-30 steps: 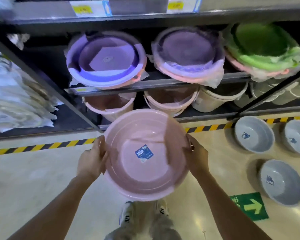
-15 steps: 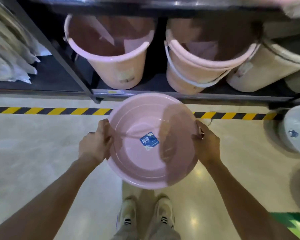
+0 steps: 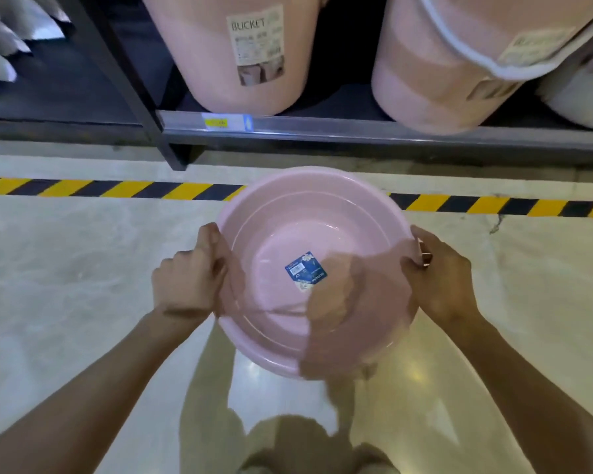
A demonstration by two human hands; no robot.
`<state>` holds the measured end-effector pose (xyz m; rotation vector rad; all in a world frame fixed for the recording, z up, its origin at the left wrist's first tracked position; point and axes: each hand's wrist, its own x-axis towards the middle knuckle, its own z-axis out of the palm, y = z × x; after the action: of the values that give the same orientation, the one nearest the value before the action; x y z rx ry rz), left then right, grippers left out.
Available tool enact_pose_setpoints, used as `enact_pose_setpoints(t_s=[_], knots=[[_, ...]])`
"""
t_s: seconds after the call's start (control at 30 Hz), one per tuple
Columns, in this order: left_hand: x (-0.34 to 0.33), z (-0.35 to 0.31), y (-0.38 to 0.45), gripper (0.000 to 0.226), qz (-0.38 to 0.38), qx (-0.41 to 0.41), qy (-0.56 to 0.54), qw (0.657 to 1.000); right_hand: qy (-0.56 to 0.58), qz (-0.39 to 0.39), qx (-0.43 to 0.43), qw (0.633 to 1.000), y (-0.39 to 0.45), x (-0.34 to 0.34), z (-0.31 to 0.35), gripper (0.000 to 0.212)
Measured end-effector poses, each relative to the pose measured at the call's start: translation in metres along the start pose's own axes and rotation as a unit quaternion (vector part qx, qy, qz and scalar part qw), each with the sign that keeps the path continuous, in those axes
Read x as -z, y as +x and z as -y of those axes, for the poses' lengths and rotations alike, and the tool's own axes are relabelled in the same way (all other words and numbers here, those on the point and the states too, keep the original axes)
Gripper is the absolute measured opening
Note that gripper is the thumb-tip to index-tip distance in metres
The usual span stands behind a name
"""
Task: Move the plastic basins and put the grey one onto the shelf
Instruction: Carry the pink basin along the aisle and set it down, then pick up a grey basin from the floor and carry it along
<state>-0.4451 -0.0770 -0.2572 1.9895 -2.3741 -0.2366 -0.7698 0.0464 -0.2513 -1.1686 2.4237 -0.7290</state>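
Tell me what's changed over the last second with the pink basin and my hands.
The view dipped: the upper shelves and grey basins left the frame, and the pink basin came lower, near the striped floor tape. Unchanged: left hand and right hand still grip opposite rims.

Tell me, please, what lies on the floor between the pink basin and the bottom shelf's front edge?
In the head view, only the black-and-yellow hazard tape and bare pale floor separate the pink basin from the shelf edge.

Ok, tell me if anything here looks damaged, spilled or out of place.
Nothing stands out. The pink basin is empty and whole, held level by the left hand and right hand at its rim. The pink buckets stand upright on the bottom shelf. No spill shows on the floor.
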Motion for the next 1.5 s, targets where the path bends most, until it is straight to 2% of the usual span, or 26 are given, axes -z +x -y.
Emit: enact_pose_setpoints(t_s=[0.23,0.47,0.6,0.73,0.9,1.07,1.17,1.23,1.33,1.4,1.5], knots=[[-0.022,0.007,-0.006,0.04,0.021,0.0,-0.025,0.999,-0.054,-0.019,0.017,0.998,-0.004,-0.024,-0.01,0.054],[-0.014,0.002,0.002,0.035,0.047,0.019,-0.025,0.998,-0.071,0.017,-0.03,0.997,0.001,-0.019,-0.005,0.048],[0.002,-0.013,0.017,0.043,0.035,0.005,-0.018,0.999,-0.089,0.025,-0.039,0.995,0.012,-0.008,0.006,0.061],[0.058,-0.044,0.021,0.045,0.02,-0.052,-0.03,0.998,-0.067,0.028,-0.035,0.997,0.018,0.035,0.043,0.054],[0.218,-0.117,0.011,0.049,0.051,-0.183,-0.04,0.981,-0.066,0.051,-0.043,0.996,0.0,0.173,0.128,0.05],[0.447,-0.219,-0.011,0.051,0.074,-0.272,0.011,0.959,-0.077,0.047,-0.097,0.991,-0.025,0.391,0.227,0.049],[0.585,-0.283,-0.027,0.046,0.057,-0.34,-0.013,0.938,-0.075,0.011,-0.112,0.991,-0.054,0.529,0.282,0.047],[0.656,-0.325,-0.039,0.045,0.048,-0.393,0.026,0.918,-0.085,-0.023,-0.113,0.99,-0.076,0.609,0.305,0.049],[0.723,-0.392,-0.058,0.047,-0.002,-0.472,0.095,0.876,-0.108,-0.077,-0.133,0.982,-0.115,0.703,0.314,0.052],[0.747,-0.435,-0.075,0.044,-0.028,-0.515,0.102,0.85,-0.14,-0.103,-0.164,0.971,-0.145,0.753,0.303,0.053],[0.758,-0.493,-0.125,0.039,-0.009,-0.582,0.107,0.806,-0.179,-0.116,-0.234,0.949,-0.205,0.812,0.27,0.056]])
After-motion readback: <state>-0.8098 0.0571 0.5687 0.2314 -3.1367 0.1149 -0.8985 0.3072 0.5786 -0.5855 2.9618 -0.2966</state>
